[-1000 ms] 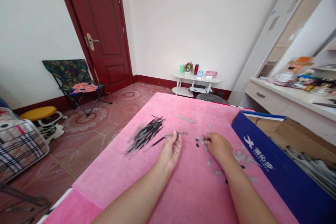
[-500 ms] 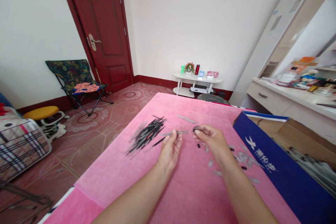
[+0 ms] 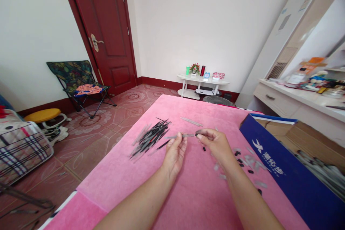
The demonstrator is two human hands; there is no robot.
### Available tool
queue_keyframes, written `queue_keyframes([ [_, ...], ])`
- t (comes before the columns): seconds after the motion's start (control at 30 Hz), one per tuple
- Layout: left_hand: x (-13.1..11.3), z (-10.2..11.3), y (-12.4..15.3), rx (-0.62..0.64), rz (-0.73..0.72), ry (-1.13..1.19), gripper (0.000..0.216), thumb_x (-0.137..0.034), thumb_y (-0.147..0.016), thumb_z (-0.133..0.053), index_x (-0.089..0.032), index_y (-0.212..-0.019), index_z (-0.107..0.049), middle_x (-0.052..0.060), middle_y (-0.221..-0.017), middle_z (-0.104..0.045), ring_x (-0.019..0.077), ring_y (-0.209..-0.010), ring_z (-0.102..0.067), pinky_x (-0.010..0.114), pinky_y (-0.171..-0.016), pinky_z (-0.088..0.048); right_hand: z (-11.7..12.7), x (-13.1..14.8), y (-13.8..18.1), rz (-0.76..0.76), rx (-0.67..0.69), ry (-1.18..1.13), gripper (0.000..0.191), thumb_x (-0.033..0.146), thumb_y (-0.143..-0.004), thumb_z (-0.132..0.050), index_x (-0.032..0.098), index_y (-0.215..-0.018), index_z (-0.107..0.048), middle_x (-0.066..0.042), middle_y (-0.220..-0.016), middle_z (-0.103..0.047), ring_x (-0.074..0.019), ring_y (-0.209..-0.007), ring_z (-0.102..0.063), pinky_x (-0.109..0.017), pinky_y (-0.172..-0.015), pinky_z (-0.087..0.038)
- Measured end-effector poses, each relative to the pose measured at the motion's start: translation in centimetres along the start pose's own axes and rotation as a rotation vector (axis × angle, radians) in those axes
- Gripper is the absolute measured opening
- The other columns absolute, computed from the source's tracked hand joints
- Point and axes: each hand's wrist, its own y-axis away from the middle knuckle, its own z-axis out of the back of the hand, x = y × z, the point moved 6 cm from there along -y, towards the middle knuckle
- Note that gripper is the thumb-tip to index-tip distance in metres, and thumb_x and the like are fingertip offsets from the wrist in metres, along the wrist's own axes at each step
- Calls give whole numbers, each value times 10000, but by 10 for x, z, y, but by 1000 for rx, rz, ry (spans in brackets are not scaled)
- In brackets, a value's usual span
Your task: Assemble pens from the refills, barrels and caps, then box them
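Observation:
My left hand [image 3: 174, 153] rests on the pink table cover [image 3: 129, 176] and pinches a thin grey pen barrel [image 3: 180, 136] that lies level, pointing right. My right hand [image 3: 215, 143] pinches a small dark cap [image 3: 198, 133] right at the barrel's right end. A heap of black and clear pen parts [image 3: 151, 136] lies just left of my left hand. Small clear and black caps [image 3: 246, 161] are scattered to the right of my right hand.
An open blue cardboard box [image 3: 272, 161] holding more parts stands at the table's right edge. One clear tube [image 3: 191, 121] lies farther back on the cover. Beyond are a folding chair [image 3: 78, 82], a red door [image 3: 101, 28], a small white table [image 3: 201, 82] and a desk [image 3: 296, 97].
My right hand rose from the scattered caps with a small dark cap and moved left to the end of the barrel held in my left hand. The left hand stayed put.

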Motion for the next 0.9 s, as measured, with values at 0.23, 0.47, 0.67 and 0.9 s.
queue_keyframes([
  [0.23,-1,-2,2,36,-9,-75,92,-133,-646,-682,-101,-720,-636,16,-705,-639,76,-647,-600,175,-648,-512,0,-3,-1,28,-19,55,210,270,-629,-609,122,-776,-632,-59,-709,-638,-148,-618,-558,-251,-543,-428],
  [0.47,-2,-1,1,54,-40,-139,108,-156,-635,-693,-105,-714,-641,4,-692,-625,68,-650,-591,177,-666,-503,-1,-2,0,26,-18,92,165,266,-647,-585,125,-729,-614,-36,-625,-609,-134,-554,-540,-242,-515,-415],
  [0.67,-2,-7,5,133,-55,-173,119,-173,-652,-681,-108,-743,-642,12,-729,-629,68,-667,-588,178,-667,-496,0,-7,0,22,-43,210,192,321,-707,-540,140,-657,-577,-4,-532,-557,-116,-483,-504,-225,-483,-388],
  [0.9,-2,-8,5,138,-62,-188,111,-173,-657,-677,-111,-745,-648,10,-726,-631,65,-661,-586,172,-662,-492,-2,-9,-2,9,49,252,312,416,-780,-445,151,-644,-540,-4,-541,-547,-111,-465,-494,-215,-462,-375],
])
